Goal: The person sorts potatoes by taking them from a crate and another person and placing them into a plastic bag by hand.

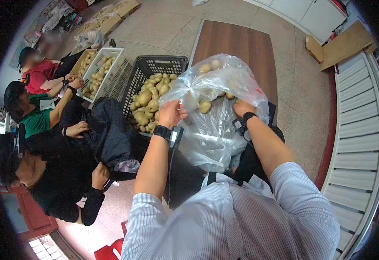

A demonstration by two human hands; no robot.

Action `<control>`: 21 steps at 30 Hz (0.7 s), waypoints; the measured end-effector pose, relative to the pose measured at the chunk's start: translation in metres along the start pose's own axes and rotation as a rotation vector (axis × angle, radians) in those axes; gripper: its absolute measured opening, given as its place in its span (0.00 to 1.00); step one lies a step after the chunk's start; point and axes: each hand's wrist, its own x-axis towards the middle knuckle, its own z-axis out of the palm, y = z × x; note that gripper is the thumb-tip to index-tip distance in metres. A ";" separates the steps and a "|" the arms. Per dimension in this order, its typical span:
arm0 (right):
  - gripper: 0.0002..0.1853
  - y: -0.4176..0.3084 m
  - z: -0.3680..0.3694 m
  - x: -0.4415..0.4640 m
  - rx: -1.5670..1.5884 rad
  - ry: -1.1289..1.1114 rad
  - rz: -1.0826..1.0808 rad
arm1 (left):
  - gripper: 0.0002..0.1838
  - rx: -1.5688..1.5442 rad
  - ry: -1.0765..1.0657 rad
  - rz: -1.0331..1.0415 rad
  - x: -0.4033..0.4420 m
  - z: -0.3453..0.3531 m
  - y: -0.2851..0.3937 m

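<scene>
A large clear plastic bag (211,134) lies in front of me across the brown table's near end, with several potatoes (205,106) inside it. My left hand (172,114) is at the bag's left edge, its fingers curled against the film and closed on it. On the right side, my right hand (243,108) reaches into the folds of the bag near the potatoes. Its fingers are bent inward, and plastic partly hides what they hold, if anything. Both wrists wear dark straps.
A black crate (161,59) of potatoes stands left of the table (237,41). Beyond it is a white crate (119,58) with more potatoes. Several people sit along the left, the closest in black clothing (59,182). A white radiator (356,130) runs along the right wall.
</scene>
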 end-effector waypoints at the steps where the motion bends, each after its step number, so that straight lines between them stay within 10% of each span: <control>1: 0.20 -0.019 -0.019 -0.021 -0.049 -0.017 0.039 | 0.11 0.004 0.004 -0.003 0.000 0.000 -0.001; 14: 0.23 -0.045 0.029 -0.102 -0.106 0.146 -0.664 | 0.11 0.097 0.024 -0.014 -0.003 -0.007 -0.012; 21: 0.27 -0.057 0.007 -0.091 0.200 -0.047 -0.629 | 0.13 0.107 0.014 0.035 -0.017 -0.012 -0.025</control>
